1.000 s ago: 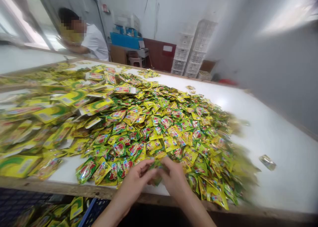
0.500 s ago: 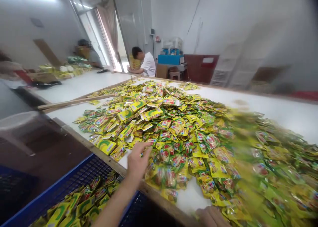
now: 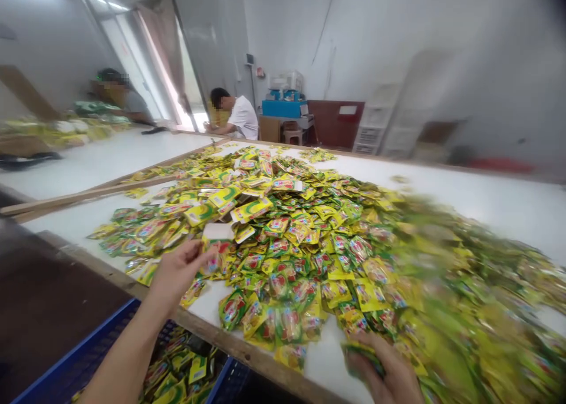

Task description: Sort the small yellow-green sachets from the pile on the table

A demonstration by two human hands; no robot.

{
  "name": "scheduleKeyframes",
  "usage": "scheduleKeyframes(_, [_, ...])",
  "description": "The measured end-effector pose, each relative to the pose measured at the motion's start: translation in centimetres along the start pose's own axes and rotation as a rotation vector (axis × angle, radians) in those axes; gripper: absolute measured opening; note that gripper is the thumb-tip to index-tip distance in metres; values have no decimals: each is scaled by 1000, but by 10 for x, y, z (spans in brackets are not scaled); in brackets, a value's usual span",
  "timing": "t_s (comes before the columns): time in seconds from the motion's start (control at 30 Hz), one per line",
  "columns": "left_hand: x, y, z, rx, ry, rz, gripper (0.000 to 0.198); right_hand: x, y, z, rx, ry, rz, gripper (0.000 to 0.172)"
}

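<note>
My left hand (image 3: 179, 274) pinches a small yellow carton (image 3: 216, 256) whose white flap stands up, above the near left side of the heap. At the table's near edge my right hand (image 3: 384, 368) is closed around a green candy packet (image 3: 365, 354); whether there is more than one is hard to see. Between the hands lie shiny yellow and green packets (image 3: 287, 286) with red fruit pictures. More yellow cartons (image 3: 252, 209) rest on top of the heap.
A blue plastic crate (image 3: 101, 345) below the table edge contains more packets and cartons. The white table (image 3: 464, 186) has a raised wooden rim (image 3: 247, 351). Two people sit beyond, one in a white shirt (image 3: 243, 116). A blue machine (image 3: 283, 108) stands by the wall.
My left hand has moved left and now has a carton in its fingers. My right hand has come further into view with a green packet. The view has swung right.
</note>
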State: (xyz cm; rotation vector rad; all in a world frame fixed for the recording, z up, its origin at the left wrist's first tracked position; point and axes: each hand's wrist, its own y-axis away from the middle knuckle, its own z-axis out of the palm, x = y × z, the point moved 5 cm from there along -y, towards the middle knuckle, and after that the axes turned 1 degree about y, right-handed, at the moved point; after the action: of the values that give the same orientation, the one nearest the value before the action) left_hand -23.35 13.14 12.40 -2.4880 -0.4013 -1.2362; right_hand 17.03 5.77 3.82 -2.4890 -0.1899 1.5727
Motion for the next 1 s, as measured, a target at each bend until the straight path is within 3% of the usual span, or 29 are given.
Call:
scheduleKeyframes(0.03, [11,23,24,-130,61,25,39,-14,-7,-4,46,-40,-6,18])
scheduleKeyframes(0.1, [34,78,87,-522,251,58,31,-44,-22,-11,123,-92,-97,14])
scheduleKeyframes(0.13, [43,103,116,-623,330,53,29,-57,-28,-13,149,-99,-168,11])
scheduleKeyframes(0.23, [59,157,181,-727,492,36,23,-72,-37,-11,74,19,-296,11])
scheduleKeyframes(0.3, [58,170,205,-720,543,16,24,-65,-33,-10,4,151,-301,15])
scheduleKeyframes(0.37, [55,173,215,-732,539,6,27,-55,-26,-13,-50,274,-244,16])
scheduleKeyframes(0.5, [56,173,215,-790,477,48,27,-53,-21,-25,-167,447,-113,12])
scheduleKeyframes(0.67, [58,179,216,-804,584,26,36,-77,-22,-33,-499,499,-202,17])
scheduleKeyframes(0.77, [58,182,221,-883,731,-37,37,-74,-26,-38,-454,428,-166,29])
scheduleKeyframes(0.87, [61,181,222,-914,807,-52,33,-62,-30,-36,-309,373,-180,18])
scheduleKeyframes(1.0, [64,178,219,-849,771,-26,36,-52,-24,-23,-273,389,-332,7])
